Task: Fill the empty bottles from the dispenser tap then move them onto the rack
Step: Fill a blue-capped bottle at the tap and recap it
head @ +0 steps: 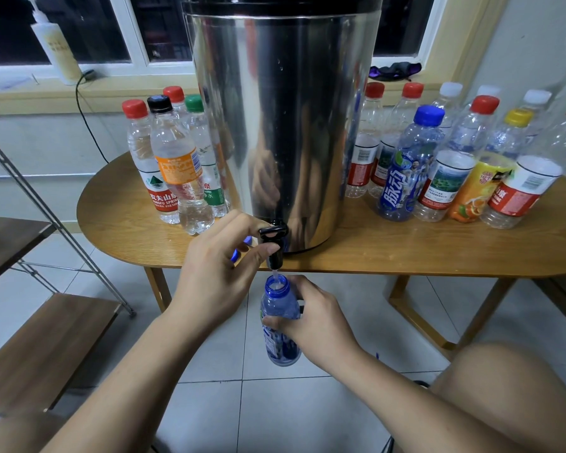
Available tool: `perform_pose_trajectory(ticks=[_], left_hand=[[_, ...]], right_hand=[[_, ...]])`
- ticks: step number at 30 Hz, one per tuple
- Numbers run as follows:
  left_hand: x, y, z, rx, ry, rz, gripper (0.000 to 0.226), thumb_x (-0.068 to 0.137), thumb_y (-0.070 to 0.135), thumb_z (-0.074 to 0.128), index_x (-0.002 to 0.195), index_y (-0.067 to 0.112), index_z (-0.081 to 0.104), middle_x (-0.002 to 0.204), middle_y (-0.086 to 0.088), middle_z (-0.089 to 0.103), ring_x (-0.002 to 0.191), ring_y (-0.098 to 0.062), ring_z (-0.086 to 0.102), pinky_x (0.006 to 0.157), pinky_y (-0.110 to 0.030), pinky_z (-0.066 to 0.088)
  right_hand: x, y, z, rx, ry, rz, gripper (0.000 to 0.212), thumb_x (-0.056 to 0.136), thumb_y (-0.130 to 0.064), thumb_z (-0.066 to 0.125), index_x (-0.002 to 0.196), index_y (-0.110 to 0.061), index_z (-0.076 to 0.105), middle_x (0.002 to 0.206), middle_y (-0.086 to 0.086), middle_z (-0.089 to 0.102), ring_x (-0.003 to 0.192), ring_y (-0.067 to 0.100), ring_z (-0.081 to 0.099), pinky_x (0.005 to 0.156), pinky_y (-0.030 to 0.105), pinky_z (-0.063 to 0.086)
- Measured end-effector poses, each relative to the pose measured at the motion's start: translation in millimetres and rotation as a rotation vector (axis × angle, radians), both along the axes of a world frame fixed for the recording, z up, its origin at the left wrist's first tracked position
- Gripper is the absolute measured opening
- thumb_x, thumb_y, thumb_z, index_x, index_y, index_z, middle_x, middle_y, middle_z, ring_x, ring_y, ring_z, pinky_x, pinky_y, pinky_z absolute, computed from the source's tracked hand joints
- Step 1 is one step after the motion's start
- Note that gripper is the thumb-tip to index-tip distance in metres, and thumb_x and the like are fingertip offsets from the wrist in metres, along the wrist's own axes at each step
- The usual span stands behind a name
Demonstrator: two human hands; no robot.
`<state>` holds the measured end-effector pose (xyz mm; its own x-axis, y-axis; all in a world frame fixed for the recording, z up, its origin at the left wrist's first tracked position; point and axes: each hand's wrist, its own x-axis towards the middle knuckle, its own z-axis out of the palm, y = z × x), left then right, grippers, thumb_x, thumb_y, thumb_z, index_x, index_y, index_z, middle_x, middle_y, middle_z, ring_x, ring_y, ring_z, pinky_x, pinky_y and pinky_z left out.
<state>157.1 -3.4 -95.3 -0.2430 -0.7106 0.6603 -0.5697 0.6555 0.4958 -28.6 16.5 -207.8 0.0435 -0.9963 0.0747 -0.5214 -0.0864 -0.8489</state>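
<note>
A tall steel dispenser (285, 119) stands on the wooden table (389, 250), its black tap (273, 243) over the front edge. My left hand (219, 266) grips the tap, thumb on the spout and fingers at the lever, with a blue cap tucked in the palm. Water runs into an uncapped blue bottle (280, 325) that my right hand (311, 318) holds upright just under the spout. Filled capped bottles (174, 161) stand left of the dispenser. Several empty capped bottles (464, 158) stand to its right.
A metal-framed rack with wooden shelves (43, 348) stands at the lower left. A white pump bottle (58, 50) and a black cable are on the windowsill. My bare knee (510, 397) is at the lower right, above a tiled floor.
</note>
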Motion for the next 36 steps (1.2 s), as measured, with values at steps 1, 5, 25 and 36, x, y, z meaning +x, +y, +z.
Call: perform_pose_trajectory(ticks=[1, 5, 25, 36], left_hand=[[-0.1, -0.1, -0.2, 0.0, 0.001, -0.001, 0.01, 0.099, 0.022, 0.077, 0.102, 0.015, 0.07, 0.093, 0.005, 0.062, 0.082, -0.014, 0.058, 0.073, -0.035, 0.048], [0.2, -0.6, -1.0, -0.002, -0.002, 0.005, 0.011, 0.099, 0.022, 0.077, 0.1, 0.014, 0.069, 0.092, 0.006, 0.061, 0.081, -0.016, 0.058, 0.072, -0.036, 0.048], [-0.8, 1.5, 1.6, -0.01, 0.001, 0.0, 0.013, 0.098, 0.017, 0.08, 0.097, 0.016, 0.067, 0.09, 0.009, 0.058, 0.081, -0.011, 0.057, 0.071, -0.024, 0.045], [-0.4, 2.1, 1.8, -0.007, -0.003, 0.003, 0.011, 0.098, 0.017, 0.08, 0.098, 0.016, 0.069, 0.091, 0.009, 0.06, 0.082, -0.012, 0.058, 0.071, -0.023, 0.045]], right_hand=[[0.0, 0.0, 0.2, 0.003, 0.002, 0.001, 0.067, 0.076, -0.042, 0.095, 0.132, -0.047, 0.059, 0.12, -0.028, 0.069, 0.111, 0.004, 0.066, 0.096, 0.037, 0.06], [0.4, 0.3, 1.3, 0.013, 0.01, 0.003, 0.068, 0.076, -0.043, 0.095, 0.133, -0.048, 0.058, 0.121, -0.027, 0.069, 0.112, 0.005, 0.066, 0.096, 0.036, 0.061], [0.6, 2.4, 7.9, 0.03, 0.029, -0.002, 0.061, 0.078, -0.038, 0.095, 0.13, -0.042, 0.061, 0.119, -0.023, 0.069, 0.109, 0.006, 0.066, 0.095, 0.029, 0.059], [0.9, 2.5, 6.9, 0.03, 0.023, -0.008, 0.061, 0.078, -0.039, 0.095, 0.13, -0.042, 0.062, 0.119, -0.023, 0.07, 0.109, 0.005, 0.066, 0.095, 0.03, 0.059]])
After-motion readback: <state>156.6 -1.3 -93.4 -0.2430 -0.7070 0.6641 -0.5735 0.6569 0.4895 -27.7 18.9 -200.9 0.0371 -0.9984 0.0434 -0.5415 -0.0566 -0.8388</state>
